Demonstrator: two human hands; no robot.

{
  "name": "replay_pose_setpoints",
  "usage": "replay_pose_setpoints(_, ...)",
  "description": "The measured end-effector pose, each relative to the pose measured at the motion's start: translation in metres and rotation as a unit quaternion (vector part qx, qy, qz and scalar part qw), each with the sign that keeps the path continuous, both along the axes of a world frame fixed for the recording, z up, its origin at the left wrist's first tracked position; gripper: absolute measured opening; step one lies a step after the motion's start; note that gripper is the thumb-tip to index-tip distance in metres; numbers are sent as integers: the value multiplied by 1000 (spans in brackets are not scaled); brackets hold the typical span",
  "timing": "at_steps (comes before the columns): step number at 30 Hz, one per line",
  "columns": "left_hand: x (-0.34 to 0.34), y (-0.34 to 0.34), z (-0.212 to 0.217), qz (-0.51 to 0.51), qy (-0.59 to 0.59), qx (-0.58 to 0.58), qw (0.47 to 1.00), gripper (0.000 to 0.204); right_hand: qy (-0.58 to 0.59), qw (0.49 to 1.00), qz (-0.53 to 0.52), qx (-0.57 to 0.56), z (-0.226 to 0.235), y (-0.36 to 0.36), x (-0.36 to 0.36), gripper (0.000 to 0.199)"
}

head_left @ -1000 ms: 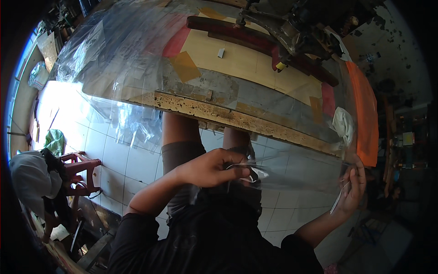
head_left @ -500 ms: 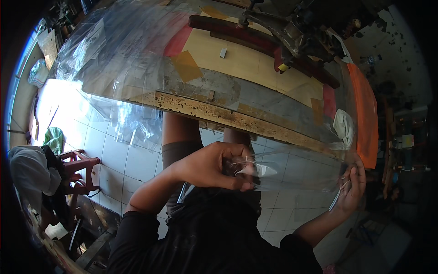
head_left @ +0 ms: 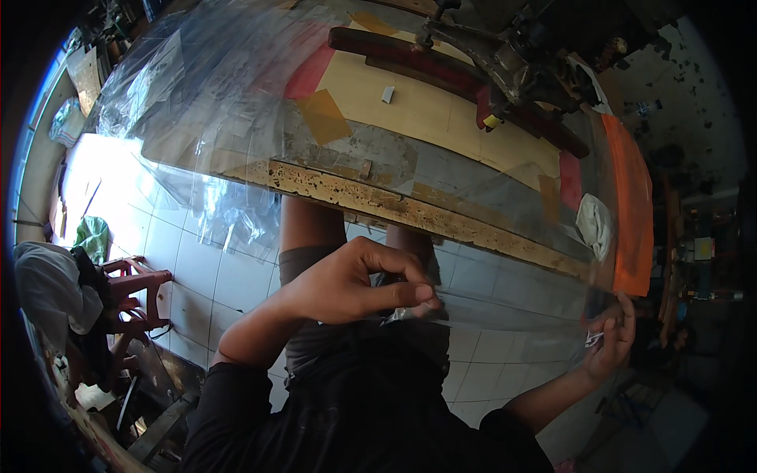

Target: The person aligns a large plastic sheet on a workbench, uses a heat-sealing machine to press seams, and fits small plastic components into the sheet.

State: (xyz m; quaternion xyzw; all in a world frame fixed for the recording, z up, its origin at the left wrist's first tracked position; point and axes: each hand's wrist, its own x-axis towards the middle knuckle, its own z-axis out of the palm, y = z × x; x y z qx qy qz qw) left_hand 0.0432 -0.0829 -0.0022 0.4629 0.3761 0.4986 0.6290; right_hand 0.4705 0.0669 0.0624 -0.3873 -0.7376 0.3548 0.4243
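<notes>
A clear plastic sheet (head_left: 512,311) stretches across my lap, in front of the worktable's worn wooden edge (head_left: 426,211). My left hand (head_left: 347,284) pinches its left end between thumb and fingertips. At the far right, my right hand (head_left: 611,339) has its fingers curled on the other end, where a little bunched plastic glints. The sheet is so transparent that its exact outline is hard to make out. On the table's left lies a heap of clear plastic film (head_left: 213,87).
A dark red press bar (head_left: 410,57) on a metal arm stands over a yellow board (head_left: 441,106) on the table. At the right edge hang an orange plastic sheet (head_left: 629,213) and a crumpled white cloth (head_left: 593,225). A red stool (head_left: 142,296) stands on the left.
My left hand has turned from a loose curl round bunched plastic to a thumb-and-finger pinch. The plastic between my hands lies flatter. My right hand has shifted slightly lower.
</notes>
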Motion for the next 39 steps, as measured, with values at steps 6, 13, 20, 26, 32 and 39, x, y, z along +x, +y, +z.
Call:
replay_pose_setpoints(6, 4, -3, 14, 24, -53, -81, 995, 21, 27, 1000, 1, -2, -3, -5, 4, 57)
replay_pose_setpoints(13, 6, -7, 13, 27, -31, -32, 999, 16, 6, 1000, -17, -5, -2, -4, 4, 56)
replay_pose_setpoints(20, 6, -10, 6, 13, 1, 74, 997, 18, -20, 999, -40, -6, 0, -12, -6, 52)
replay_pose_setpoints(26, -3, -25, 2, -186, 63, 65, 978, 22, -113, 983, -20, -147, -10, -37, -11, 45)
replay_pose_setpoints(32, 13, -29, 2, -276, 28, 71, 958, 18, -332, 906, 30, -260, -33, -62, -31, 47)
replay_pose_setpoints(39, 69, -22, 13, -233, -251, 154, 927, 29, -75, 982, 79, 153, -21, -108, -42, 77)
